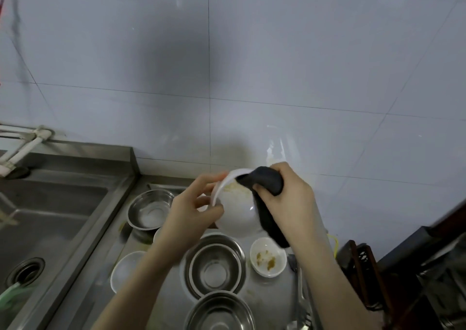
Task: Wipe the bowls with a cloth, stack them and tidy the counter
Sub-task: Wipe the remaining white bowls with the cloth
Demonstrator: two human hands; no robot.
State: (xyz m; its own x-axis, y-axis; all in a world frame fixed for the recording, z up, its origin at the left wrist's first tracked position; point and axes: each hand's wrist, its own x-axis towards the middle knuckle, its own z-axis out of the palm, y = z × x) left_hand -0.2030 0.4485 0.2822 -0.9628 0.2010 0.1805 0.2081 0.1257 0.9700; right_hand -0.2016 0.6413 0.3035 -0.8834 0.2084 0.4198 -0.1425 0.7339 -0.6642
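The left hand [187, 210] grips the rim of a round white ceramic bowl [235, 210], held tilted above the steel table [272, 297]. The right hand [290, 193] has its fingers clenched round a dark grey cloth [267, 181] — it lies over the bowl's far edge. Below stand nested steel bowls [214, 266] and a small stained white dish [268, 257], close together. The sink [53, 203] lies left — the table's right edge meets a dark crate [365, 261].

No text, label, brand, number or sign can be read anywhere here.
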